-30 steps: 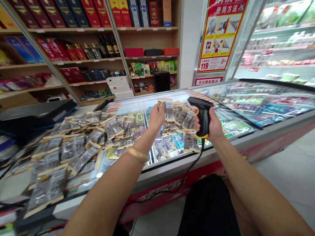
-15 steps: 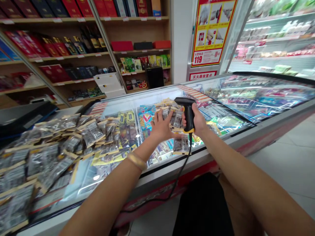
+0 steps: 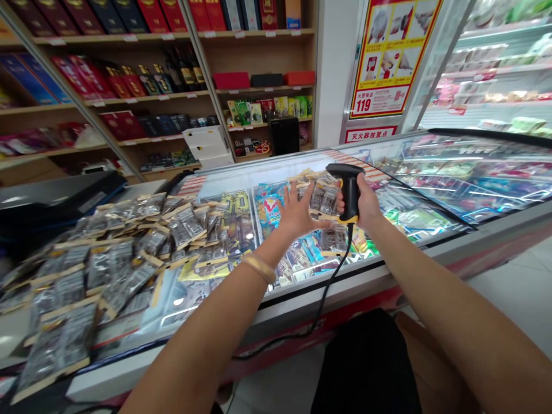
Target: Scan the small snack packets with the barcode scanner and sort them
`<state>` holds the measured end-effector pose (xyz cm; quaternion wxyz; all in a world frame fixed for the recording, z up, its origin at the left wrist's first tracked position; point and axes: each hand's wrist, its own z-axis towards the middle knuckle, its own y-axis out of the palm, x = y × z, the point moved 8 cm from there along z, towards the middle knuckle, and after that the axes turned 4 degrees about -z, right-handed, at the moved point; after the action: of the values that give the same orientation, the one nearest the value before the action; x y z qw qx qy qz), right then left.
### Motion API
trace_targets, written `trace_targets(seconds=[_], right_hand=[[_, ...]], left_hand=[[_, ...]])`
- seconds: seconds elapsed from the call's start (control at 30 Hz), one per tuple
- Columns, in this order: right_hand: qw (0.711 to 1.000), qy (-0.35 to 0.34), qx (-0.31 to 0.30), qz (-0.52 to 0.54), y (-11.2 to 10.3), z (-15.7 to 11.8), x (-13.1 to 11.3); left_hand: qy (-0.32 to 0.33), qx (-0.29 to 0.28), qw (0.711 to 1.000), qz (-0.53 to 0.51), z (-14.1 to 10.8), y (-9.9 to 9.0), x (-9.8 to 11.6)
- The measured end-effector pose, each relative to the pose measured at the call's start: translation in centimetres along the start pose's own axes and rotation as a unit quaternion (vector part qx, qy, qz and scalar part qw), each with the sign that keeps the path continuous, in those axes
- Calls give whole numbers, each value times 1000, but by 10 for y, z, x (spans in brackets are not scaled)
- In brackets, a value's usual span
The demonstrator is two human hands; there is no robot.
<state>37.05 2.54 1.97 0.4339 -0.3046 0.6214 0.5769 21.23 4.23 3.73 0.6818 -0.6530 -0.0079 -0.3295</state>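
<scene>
Big packet heap (image 3: 187, 227) lies left, your left hand (image 3: 296, 218) is spread wide gripping nothing, the small packet pile (image 3: 324, 198) sits right of its fingers, contact unclear, and the scanner (image 3: 351, 198), nose left, handle upright, fills your right hand's (image 3: 368, 204) closed grip.

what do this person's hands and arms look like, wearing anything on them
The left hand and right hand are without gloves, and no sleeves come into view. A smooth, rounded, gold-coloured bangle circles the left wrist; no watch or bracelet shows on the right. Whether any finger carries a ring is too small to tell.
</scene>
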Motion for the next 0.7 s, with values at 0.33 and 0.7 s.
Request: trace_targets(seconds=[0.33, 0.7], right_hand=[[998, -53, -45, -8, 51, -26, -14], [986, 68, -153, 1, 197, -60, 74]], left_hand=[[58, 166, 983, -52, -73, -82, -65], [-193, 347, 918, 4, -153, -171, -216]])
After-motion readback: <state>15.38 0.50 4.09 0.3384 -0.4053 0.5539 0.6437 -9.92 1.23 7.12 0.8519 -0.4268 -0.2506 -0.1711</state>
